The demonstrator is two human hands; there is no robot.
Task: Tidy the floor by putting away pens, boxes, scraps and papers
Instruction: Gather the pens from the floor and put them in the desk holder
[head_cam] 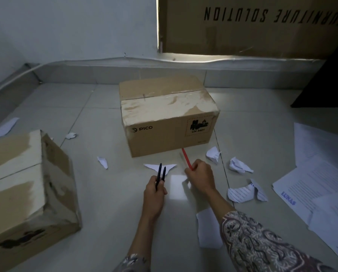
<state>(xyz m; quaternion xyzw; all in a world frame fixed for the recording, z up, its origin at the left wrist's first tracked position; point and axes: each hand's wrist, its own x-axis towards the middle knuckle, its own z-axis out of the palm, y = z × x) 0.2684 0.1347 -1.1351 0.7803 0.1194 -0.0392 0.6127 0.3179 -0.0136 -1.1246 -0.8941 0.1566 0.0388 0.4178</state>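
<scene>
Floor-level, hands grip black pens (161,174) and red pen (187,159).

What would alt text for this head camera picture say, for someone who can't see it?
A person's left hand holds two black pens while the right hand grips a red pen on a tiled floor, before a closed PICO cardboard box. Paper scraps, printed sheets and a second box lie around.
</scene>
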